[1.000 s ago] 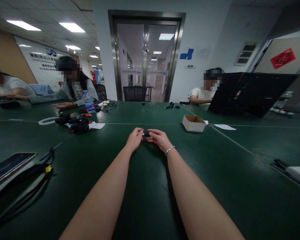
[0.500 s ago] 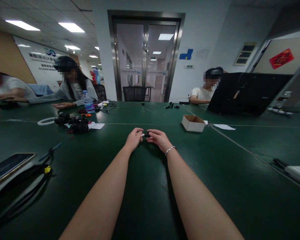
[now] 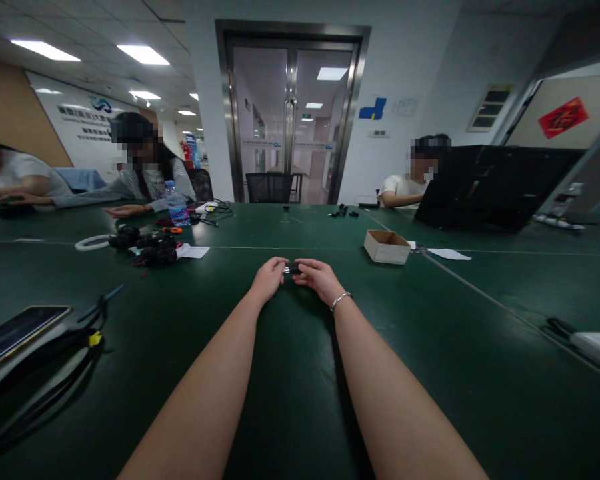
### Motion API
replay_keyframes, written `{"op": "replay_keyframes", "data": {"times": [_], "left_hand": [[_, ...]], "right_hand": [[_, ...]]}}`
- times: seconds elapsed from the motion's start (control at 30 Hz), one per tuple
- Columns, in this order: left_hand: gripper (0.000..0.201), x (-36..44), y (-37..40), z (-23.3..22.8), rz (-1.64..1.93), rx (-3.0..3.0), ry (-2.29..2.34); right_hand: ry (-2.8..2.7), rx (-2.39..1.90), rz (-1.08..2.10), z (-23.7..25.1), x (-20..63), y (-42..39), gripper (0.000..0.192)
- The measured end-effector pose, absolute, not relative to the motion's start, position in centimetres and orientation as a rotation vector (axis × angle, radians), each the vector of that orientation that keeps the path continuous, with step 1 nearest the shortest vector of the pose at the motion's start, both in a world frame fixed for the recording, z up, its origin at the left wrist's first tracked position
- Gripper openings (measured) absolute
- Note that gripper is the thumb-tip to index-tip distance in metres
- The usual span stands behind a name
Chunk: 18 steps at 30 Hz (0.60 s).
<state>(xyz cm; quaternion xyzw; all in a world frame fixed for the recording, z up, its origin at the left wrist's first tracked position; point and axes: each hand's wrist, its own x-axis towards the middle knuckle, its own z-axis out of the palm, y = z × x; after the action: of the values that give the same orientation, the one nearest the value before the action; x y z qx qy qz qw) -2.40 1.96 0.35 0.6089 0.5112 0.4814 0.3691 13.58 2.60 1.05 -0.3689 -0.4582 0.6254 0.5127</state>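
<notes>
Over the dark green table [image 3: 300, 360], both hands meet around a small black object with a silver end [image 3: 292, 269]. My right hand [image 3: 319, 277], with a silver bangle at its wrist, pinches the black part from the right. On the other side, the fingers of my left hand [image 3: 269, 277] are closed at the silver end. Fingertips cover much of the object, and its exact kind is too small to make out.
To the right stands an open cardboard box [image 3: 389, 250]. Black gear [image 3: 157, 250] and a water bottle [image 3: 177, 205] are at left, and a phone [image 3: 23, 333] lies beside looped cables [image 3: 80, 367]. A large black panel [image 3: 495, 190] rises at right. Several people sit around the table.
My hands stay nearly in place, with only a slight shift of the left fingers at the silver end. A person behind the black panel has shifted slightly to the right.
</notes>
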Motion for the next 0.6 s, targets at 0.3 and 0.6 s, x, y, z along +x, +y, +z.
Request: {"op": "replay_keyframes", "data": {"times": [0.3,0.6], "left_hand": [[0.031,-2.35,2.48,-0.11,1.324,1.578,1.267],[0.035,-2.36,2.49,-0.28,1.313,1.534,1.275]], "right_hand": [[-1.096,-0.866,1.514,1.01,13.62,2.6,0.017],[-1.09,-0.866,1.511,1.08,13.58,2.58,0.018]]}}
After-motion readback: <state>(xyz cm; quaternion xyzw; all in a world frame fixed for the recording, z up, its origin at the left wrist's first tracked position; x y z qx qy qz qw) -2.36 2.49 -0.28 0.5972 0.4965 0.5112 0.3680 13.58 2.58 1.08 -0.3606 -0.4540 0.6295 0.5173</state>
